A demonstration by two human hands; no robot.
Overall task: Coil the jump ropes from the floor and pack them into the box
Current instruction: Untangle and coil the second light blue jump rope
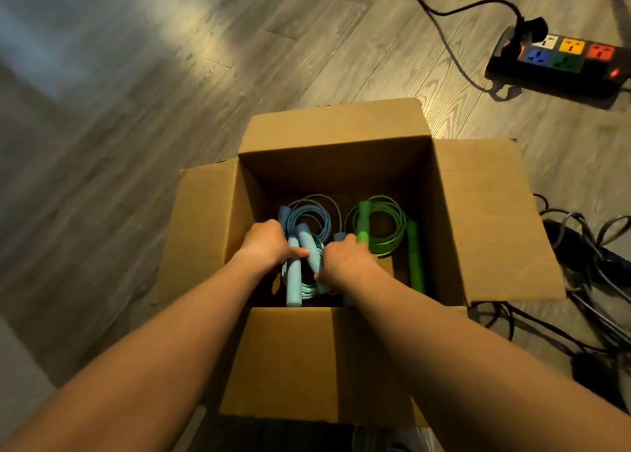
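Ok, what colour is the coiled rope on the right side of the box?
The rope is green, clearest in the head view.

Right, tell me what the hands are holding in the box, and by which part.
The left hand grips the light blue jump rope by its handles' upper ends. The right hand clasps the same bundle's right side; the exact part is hidden.

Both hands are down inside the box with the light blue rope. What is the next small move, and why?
Probably lower the light blue rope onto the bottom of the box and let go. The left hand and right hand both grip it low inside, near the front wall. It sits beside the darker blue rope and the green rope, which already lie coiled there.
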